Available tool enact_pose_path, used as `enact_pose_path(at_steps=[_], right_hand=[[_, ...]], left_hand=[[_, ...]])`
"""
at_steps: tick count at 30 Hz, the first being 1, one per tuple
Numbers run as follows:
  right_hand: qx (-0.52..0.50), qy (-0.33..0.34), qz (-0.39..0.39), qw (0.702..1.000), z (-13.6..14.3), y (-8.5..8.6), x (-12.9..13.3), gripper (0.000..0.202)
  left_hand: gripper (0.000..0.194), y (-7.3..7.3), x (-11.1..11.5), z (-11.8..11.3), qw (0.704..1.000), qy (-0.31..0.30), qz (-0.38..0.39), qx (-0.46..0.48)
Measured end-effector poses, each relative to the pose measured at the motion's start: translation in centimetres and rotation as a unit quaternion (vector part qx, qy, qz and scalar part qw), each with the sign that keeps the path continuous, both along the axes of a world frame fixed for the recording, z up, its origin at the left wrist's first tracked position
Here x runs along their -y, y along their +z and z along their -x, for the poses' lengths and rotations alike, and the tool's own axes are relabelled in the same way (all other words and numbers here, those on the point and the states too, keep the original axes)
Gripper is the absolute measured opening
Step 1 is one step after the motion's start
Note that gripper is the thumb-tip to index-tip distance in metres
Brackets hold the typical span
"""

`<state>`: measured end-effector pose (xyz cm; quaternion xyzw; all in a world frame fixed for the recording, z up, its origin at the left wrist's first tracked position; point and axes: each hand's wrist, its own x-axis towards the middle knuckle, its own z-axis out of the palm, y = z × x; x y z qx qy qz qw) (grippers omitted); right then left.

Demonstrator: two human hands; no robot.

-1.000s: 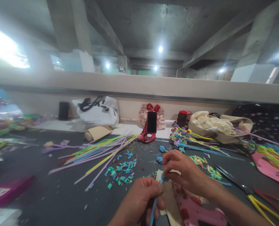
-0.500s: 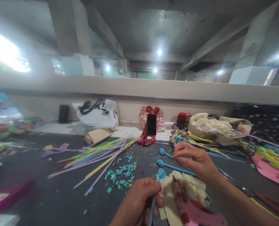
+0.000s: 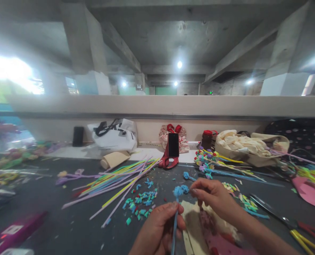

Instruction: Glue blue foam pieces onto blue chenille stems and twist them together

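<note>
My left hand [image 3: 164,226] pinches a blue pipe cleaner [image 3: 174,226] upright, its looped, knotted head [image 3: 177,191] just above the fingertips. My right hand [image 3: 213,198] has its thumb and fingers drawn together beside a second knotted blue head [image 3: 184,189], which overlaps the first in the view. That stem runs behind the right hand, and what the fingertips hold, if anything, is hidden. A third blue piece [image 3: 186,175] lies just behind. Under the right hand, a pink glue gun [image 3: 221,241] with a stained nozzle rests on a cream sheet [image 3: 191,226].
Cut blue and green bits [image 3: 141,202] lie left of my hands, beside a fan of coloured pipe cleaners [image 3: 122,180]. Scissors [image 3: 271,209] lie at right. Behind stand a phone [image 3: 173,145], a white bag [image 3: 115,136], a red-lidded bottle [image 3: 207,140] and a cloth-filled basket [image 3: 245,152].
My right hand has come down and slightly left, nearer the held head. The left hand has brought its pipe cleaner's head up a little beside the second one. The whole view has shifted slightly.
</note>
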<state>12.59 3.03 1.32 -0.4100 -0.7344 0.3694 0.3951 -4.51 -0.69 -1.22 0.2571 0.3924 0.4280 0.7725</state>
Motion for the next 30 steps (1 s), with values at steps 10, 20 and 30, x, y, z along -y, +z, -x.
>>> enact_pose_path(at_steps=[10, 20, 30], right_hand=[[-0.050, 0.013, 0.080, 0.995, 0.7, -0.6, 0.4, 0.018], [-0.043, 0.051, 0.097, 0.993, 1.3, -0.5, 0.8, 0.015], [0.019, 0.025, 0.112, 0.993, 0.7, -0.5, 0.6, 0.014]], left_hand=[[0.014, 0.2, 0.3, -0.3, 0.999, 0.034, 0.007, 0.018], [0.016, 0.4, 0.4, -0.2, 0.999, 0.040, -0.020, 0.019], [0.014, 0.4, 0.3, 0.4, 0.997, 0.060, -0.041, -0.001]])
